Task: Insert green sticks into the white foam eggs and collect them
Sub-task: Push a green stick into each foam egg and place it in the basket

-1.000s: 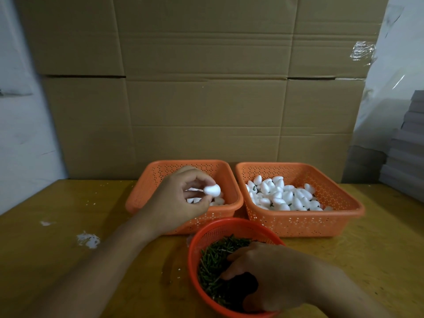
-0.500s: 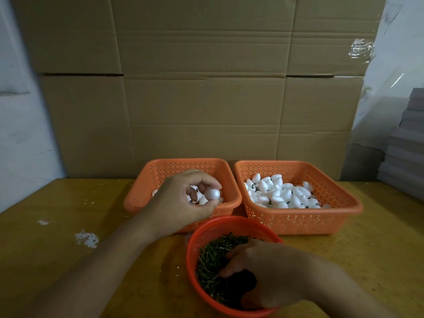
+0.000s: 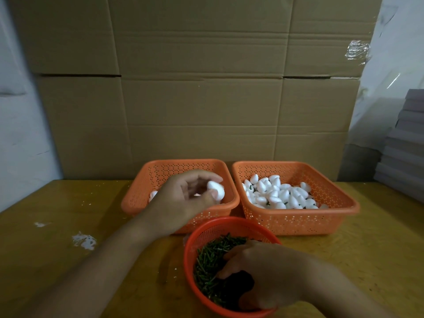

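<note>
The cardboard wall [image 3: 202, 88] stands along the desk's far edge, and your yellow desk [image 3: 57, 226] runs out from its foot toward you. At the right edge a stack of grey sheets [image 3: 403, 143] rises beside a clear plastic sheet [image 3: 394, 65].

Two orange baskets sit side by side against the cardboard, near the far edge. The right basket [image 3: 298, 219] holds a heap of white eggs [image 3: 280, 193], a few showing green stubs. The left basket [image 3: 137, 196] holds only a few eggs that you can see, one peeking out at its left side [image 3: 153, 195]; your hand hides the rest.

Nearer you, just in front of the gap between those two, stands the round red basket [image 3: 192, 249], its far rim almost touching them. It is filled with green sticks [image 3: 211, 253].

Your left hand [image 3: 183, 198] hangs over the left basket, fingers curled, pinching one egg [image 3: 216, 189] between thumb and fingertips; the hand is a little blurred.

Your right hand [image 3: 259, 274] is down inside the red basket, fingers bent into the sticks. You may have a stick pinched there, but the fingertips are in shadow and I cannot tell whether they hold one.

On the desk's left part lie white smears [image 3: 83, 241] and small white crumbs [image 3: 91, 198].
</note>
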Action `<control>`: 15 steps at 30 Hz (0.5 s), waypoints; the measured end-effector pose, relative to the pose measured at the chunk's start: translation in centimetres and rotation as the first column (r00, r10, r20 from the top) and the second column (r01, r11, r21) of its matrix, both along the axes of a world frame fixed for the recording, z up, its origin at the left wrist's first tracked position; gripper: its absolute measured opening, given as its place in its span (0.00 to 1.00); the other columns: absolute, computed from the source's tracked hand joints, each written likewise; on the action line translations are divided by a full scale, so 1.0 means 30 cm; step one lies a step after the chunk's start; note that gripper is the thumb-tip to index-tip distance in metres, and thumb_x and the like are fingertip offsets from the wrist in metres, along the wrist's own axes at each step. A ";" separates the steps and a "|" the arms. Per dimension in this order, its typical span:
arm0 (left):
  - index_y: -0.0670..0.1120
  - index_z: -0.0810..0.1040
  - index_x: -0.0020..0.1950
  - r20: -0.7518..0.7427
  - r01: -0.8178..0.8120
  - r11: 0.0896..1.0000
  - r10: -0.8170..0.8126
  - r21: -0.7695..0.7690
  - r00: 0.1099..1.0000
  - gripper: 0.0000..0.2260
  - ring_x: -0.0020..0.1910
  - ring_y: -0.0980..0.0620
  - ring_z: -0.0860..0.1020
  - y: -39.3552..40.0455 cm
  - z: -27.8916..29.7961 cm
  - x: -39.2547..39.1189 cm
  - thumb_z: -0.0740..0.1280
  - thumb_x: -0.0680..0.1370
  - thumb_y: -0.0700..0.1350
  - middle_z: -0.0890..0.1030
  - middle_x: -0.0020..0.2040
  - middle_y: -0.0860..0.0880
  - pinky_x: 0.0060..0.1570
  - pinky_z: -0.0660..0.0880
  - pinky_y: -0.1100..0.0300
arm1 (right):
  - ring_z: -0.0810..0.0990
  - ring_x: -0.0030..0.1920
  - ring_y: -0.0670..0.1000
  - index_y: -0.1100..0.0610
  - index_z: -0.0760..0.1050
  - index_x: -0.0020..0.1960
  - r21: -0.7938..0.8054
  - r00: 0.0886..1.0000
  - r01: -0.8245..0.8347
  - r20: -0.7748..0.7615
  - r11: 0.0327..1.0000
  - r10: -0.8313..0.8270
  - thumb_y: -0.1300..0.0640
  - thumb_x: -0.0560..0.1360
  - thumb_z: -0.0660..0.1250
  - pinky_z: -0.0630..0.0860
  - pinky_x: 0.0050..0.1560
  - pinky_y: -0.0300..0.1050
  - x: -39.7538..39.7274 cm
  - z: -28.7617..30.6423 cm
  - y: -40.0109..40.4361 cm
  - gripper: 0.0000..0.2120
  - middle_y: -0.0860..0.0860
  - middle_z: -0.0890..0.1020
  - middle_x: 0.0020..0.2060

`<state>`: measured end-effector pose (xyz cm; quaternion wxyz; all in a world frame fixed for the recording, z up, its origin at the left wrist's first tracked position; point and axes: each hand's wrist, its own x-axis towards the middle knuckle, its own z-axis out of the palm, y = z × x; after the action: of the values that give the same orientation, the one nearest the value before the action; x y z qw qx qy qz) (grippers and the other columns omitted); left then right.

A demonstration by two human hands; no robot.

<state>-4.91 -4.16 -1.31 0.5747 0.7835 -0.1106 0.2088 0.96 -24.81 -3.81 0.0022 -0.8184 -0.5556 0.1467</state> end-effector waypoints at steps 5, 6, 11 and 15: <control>0.46 0.84 0.56 -0.153 0.135 0.883 -0.226 -0.449 0.962 0.11 0.42 0.49 0.82 -0.002 0.024 -0.010 0.66 0.78 0.46 0.83 0.48 0.40 0.44 0.80 0.58 | 0.66 0.72 0.49 0.37 0.68 0.72 0.004 1.000 0.004 0.004 1.000 -0.004 0.48 0.75 0.69 0.68 0.71 0.53 0.001 -0.005 0.000 0.27 0.40 0.70 0.72; 0.45 0.84 0.56 -0.174 0.130 0.858 -0.245 -0.498 0.954 0.11 0.41 0.49 0.82 -0.002 0.027 -0.008 0.66 0.78 0.47 0.83 0.47 0.40 0.42 0.80 0.58 | 0.66 0.72 0.49 0.37 0.68 0.72 0.002 1.000 0.005 0.006 1.000 -0.005 0.48 0.75 0.69 0.67 0.71 0.53 0.001 -0.006 0.000 0.27 0.41 0.69 0.72; 0.44 0.87 0.51 -0.290 0.062 0.755 -0.324 -0.652 0.900 0.12 0.35 0.52 0.80 -0.001 0.024 0.001 0.68 0.77 0.50 0.81 0.41 0.44 0.36 0.80 0.59 | 0.66 0.72 0.49 0.37 0.68 0.72 0.008 1.000 0.001 0.012 1.000 -0.001 0.48 0.75 0.69 0.68 0.71 0.52 0.000 -0.005 0.003 0.27 0.42 0.70 0.72; 0.44 0.88 0.50 -0.309 0.061 0.709 -0.381 -0.702 0.871 0.13 0.35 0.54 0.80 0.004 0.017 0.008 0.69 0.76 0.51 0.81 0.40 0.45 0.35 0.80 0.61 | 0.72 0.68 0.46 0.40 0.73 0.70 0.042 1.000 0.005 -0.019 0.999 -0.004 0.49 0.75 0.70 0.71 0.69 0.46 0.002 0.002 0.003 0.24 0.41 0.75 0.68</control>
<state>-4.68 -4.06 -0.79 0.8488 0.5284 0.0071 -0.0172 1.02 -24.73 -3.74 0.0247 -0.8179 -0.5567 0.1428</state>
